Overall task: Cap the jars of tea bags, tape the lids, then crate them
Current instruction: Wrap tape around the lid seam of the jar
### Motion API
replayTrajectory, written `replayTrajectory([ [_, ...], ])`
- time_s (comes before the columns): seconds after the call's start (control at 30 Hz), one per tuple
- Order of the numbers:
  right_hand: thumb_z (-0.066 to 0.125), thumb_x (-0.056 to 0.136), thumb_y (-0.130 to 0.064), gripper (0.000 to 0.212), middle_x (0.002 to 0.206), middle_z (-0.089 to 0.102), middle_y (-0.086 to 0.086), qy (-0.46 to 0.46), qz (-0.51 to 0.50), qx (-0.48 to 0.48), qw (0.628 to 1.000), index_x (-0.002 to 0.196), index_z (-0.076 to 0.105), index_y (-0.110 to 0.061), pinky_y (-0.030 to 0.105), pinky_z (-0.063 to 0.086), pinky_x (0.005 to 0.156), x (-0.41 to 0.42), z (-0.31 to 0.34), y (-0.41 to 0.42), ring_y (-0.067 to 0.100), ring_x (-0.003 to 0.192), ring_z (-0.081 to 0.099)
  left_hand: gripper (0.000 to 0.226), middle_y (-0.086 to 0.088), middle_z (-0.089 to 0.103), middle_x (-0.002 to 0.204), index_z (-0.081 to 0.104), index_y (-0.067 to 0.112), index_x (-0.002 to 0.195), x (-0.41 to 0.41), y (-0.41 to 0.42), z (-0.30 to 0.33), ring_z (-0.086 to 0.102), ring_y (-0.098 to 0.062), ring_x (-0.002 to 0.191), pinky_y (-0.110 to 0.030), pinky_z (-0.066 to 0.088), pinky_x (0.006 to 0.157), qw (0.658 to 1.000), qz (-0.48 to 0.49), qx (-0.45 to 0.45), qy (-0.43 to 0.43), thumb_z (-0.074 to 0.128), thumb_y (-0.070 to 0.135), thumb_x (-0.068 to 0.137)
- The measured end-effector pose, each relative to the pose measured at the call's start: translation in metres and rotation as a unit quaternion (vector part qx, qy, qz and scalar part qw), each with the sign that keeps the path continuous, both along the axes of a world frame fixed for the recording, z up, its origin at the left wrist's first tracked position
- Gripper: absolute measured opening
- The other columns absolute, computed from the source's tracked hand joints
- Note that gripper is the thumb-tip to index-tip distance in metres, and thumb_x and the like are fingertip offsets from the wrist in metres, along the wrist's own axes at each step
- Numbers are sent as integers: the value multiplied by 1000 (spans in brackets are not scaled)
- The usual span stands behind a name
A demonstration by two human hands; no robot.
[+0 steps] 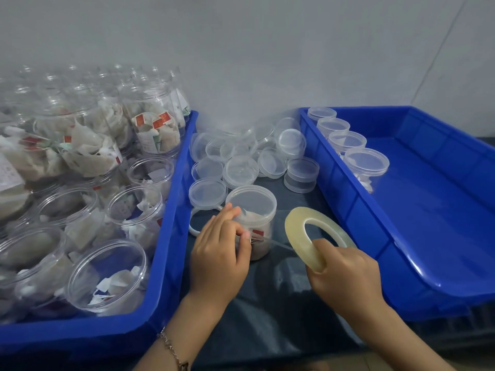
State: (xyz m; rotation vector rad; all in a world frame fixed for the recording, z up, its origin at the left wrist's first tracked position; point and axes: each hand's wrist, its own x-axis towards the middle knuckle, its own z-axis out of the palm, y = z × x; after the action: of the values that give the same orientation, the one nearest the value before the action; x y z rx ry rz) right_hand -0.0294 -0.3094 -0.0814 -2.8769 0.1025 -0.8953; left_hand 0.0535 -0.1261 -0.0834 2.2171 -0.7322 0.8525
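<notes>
A capped clear jar of tea bags (255, 210) stands on the dark table between two blue crates. My left hand (219, 253) holds it on its near left side, the thumb pressing a tape end against the jar wall. A thin strip of clear tape (278, 244) runs from there to the roll of clear tape (308, 231), which my right hand (345, 279) grips with fingers through its hole. The left blue crate (171, 236) is packed with open jars of tea bags (107, 274). In the right blue crate (434, 210), several capped jars (365, 162) line the far left wall.
Loose clear lids (241, 170) lie in a heap on the dark table (267, 303) behind the jar, some stacked. A white ring (194, 228) lies left of the jar. A grey wall rises behind everything. A bracelet sits on my left wrist.
</notes>
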Motion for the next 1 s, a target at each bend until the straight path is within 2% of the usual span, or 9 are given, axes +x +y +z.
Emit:
replayTrajectory([
  [0.07,81,50,-6,32,46,24,-9,3,-24,-5,1000,53,49,-11,12,8,44,8,2,-5,16,37,19,23,-12,67,115,58,5,74,0,0,-2,59,-28,116,-39,48,93,1000,0,2,-9,47,19,88],
  [0.13,81,46,-4,35,47,21,-9,0,-38,-6,999,51,47,-10,11,6,47,16,2,-10,17,38,17,23,-13,67,114,59,6,73,0,-1,-2,60,-28,116,-38,49,90,1000,2,2,-16,48,19,88],
  [0.3,80,44,2,36,45,22,-6,-9,-59,11,998,50,46,-8,17,21,43,34,2,-16,20,37,18,14,-14,68,110,60,6,70,0,-3,-1,62,-29,112,-38,52,85,1000,10,3,-19,65,8,83],
  [0.4,79,42,4,36,44,22,-5,-17,-67,15,998,49,46,-7,12,14,46,43,5,-17,20,36,17,15,-12,69,109,60,6,70,1,-2,0,63,-27,111,-37,52,86,1000,10,0,-9,72,4,78],
  [0.53,79,46,6,34,44,25,-4,-11,-73,15,997,51,47,-6,12,13,47,52,7,-21,21,35,19,17,-9,71,106,59,8,69,2,-2,5,65,-24,106,-33,52,78,999,26,5,-19,57,16,84],
  [0.7,79,50,4,30,38,36,4,-2,-83,18,996,53,50,-4,16,19,46,61,5,-24,21,36,22,20,-10,71,106,59,8,65,1,-2,4,67,-24,104,-33,53,73,999,24,30,-9,79,3,68],
  [0.77,77,53,4,28,39,42,7,4,-91,24,996,55,50,-4,19,21,46,63,3,-26,22,37,24,20,-10,71,105,59,8,65,1,-2,4,67,-24,104,-33,52,73,999,30,30,-11,78,3,69],
  [0.9,75,54,5,31,41,33,2,-6,-94,28,995,55,46,-6,16,17,47,65,4,-27,22,36,24,19,-9,71,105,59,8,66,2,-2,4,66,-23,104,-34,52,77,999,33,23,-29,57,15,83],
  [1.0,76,53,5,28,40,35,4,-13,-83,18,996,55,49,-4,16,18,47,66,7,-28,22,35,23,24,-9,71,106,58,8,64,2,-2,3,66,-22,106,-34,51,77,999,32,22,-34,52,19,85],
])
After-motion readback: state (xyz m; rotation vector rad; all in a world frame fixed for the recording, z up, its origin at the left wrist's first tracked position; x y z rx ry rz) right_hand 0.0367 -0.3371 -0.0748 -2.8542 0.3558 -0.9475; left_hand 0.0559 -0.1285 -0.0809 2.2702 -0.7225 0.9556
